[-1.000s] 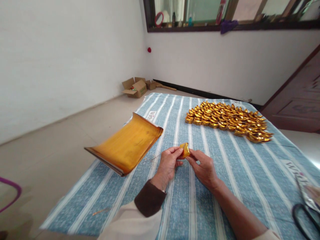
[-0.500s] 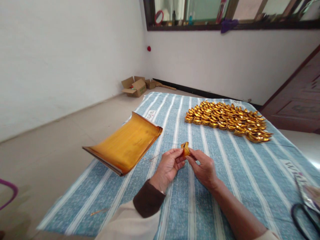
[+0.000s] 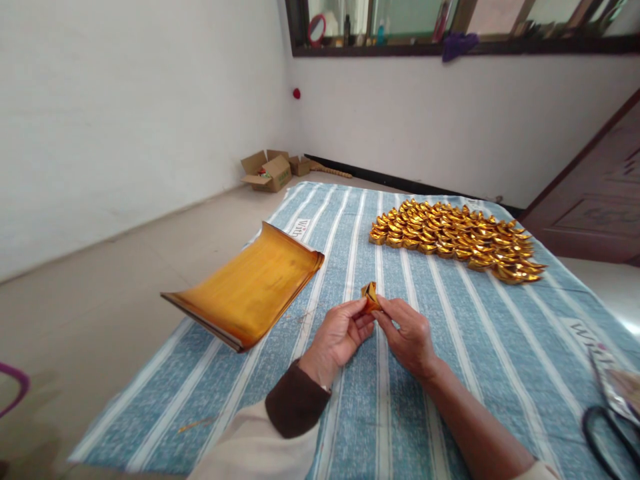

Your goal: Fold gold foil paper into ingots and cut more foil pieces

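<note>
Nearest, at the right edge, lay black-handled scissors (image 3: 620, 432) on the striped cloth (image 3: 280, 373). Farther in, the left hand (image 3: 339, 333) pinched a small folded gold paper (image 3: 371, 293), its lower fingers loosely curled; the right hand (image 3: 407, 333) gripped the paper's other side between thumb and finger. The paper was over the middle of the cloth, fingertips hiding its lower part, its long axis running roughly away from the person, peaked end farthest. Beyond the left hand, a stack of gold sheets (image 3: 245, 287), ends curled up, overhung the left edge. Farther off, right, sat a cluster of folded gold pieces (image 3: 450, 237); past the cloth, an open cardboard box (image 3: 277, 175) stood on the floor (image 3: 165, 233).
</note>
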A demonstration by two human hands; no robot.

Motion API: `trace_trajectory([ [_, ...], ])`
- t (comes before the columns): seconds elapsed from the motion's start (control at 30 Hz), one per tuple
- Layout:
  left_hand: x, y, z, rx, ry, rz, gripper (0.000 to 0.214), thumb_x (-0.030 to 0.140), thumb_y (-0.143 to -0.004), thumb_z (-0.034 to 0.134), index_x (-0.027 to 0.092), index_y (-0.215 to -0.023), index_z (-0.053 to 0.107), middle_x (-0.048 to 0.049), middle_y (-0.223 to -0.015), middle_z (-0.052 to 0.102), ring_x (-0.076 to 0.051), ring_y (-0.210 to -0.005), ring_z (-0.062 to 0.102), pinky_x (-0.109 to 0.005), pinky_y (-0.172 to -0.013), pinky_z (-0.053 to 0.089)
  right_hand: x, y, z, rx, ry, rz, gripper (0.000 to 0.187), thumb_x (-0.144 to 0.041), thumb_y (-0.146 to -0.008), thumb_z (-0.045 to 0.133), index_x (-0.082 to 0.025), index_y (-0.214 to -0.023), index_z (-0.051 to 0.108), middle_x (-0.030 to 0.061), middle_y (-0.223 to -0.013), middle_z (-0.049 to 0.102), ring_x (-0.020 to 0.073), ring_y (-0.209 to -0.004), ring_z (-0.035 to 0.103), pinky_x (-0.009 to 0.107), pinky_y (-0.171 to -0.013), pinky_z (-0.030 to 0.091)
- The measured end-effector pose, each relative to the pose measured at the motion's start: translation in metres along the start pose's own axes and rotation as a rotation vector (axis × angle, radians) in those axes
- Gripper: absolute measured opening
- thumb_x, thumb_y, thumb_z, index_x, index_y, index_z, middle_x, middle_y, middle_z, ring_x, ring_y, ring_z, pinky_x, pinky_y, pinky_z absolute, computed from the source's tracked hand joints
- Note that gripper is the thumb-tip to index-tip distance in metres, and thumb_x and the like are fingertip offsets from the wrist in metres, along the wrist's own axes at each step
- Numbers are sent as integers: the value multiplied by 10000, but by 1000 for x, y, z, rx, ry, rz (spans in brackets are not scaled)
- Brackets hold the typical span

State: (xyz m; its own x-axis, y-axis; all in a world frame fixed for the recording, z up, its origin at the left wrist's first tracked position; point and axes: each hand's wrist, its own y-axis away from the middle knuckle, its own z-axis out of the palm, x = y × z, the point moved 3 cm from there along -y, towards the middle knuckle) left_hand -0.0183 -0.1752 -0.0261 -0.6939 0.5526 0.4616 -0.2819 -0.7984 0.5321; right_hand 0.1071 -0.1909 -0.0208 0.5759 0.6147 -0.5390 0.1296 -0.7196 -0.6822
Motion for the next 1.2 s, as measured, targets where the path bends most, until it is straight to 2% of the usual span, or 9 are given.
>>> trace_trajectory([
  [0.2,-1,-3,-2,-16,23,2,148,58,-877,534,64,-810,666,-65,-694,687,-108,-558,647,-192,-529,527,-2,-1,-1,-14,19,2,208,-216,-924,534,-162,-1073,668,49,-793,674,132,-699,644,246,-653,517],
  [0.57,-5,-3,2,-119,112,29,195,42,-889,495,64,-796,665,-68,-711,690,-115,-590,652,-207,-561,536,-6,-3,-7,-10,114,0,244,-283,-939,509,-154,-1049,685,-1,-631,597,106,-552,556,224,-555,451],
  [0.7,-5,-1,4,-167,147,29,210,49,-889,479,62,-800,669,-69,-703,686,-111,-589,642,-202,-576,529,-10,-5,-10,2,66,11,243,-300,-929,521,-180,-1073,676,-5,-650,624,106,-556,576,222,-560,464],
  [0.9,-2,1,5,-197,116,-32,159,67,-865,512,72,-849,671,-75,-735,695,-121,-624,653,-203,-590,527,-13,-8,-16,-87,-24,6,226,-290,-920,525,-217,-1082,666,8,-759,703,125,-623,641,236,-593,502],
  [1.2,-3,-3,2,-197,62,11,113,78,-850,557,78,-852,670,-73,-754,694,-124,-646,649,-223,-647,524,-19,-8,-15,-24,48,-45,233,-273,-939,503,-189,-1081,667,25,-786,730,127,-638,670,230,-583,506],
])
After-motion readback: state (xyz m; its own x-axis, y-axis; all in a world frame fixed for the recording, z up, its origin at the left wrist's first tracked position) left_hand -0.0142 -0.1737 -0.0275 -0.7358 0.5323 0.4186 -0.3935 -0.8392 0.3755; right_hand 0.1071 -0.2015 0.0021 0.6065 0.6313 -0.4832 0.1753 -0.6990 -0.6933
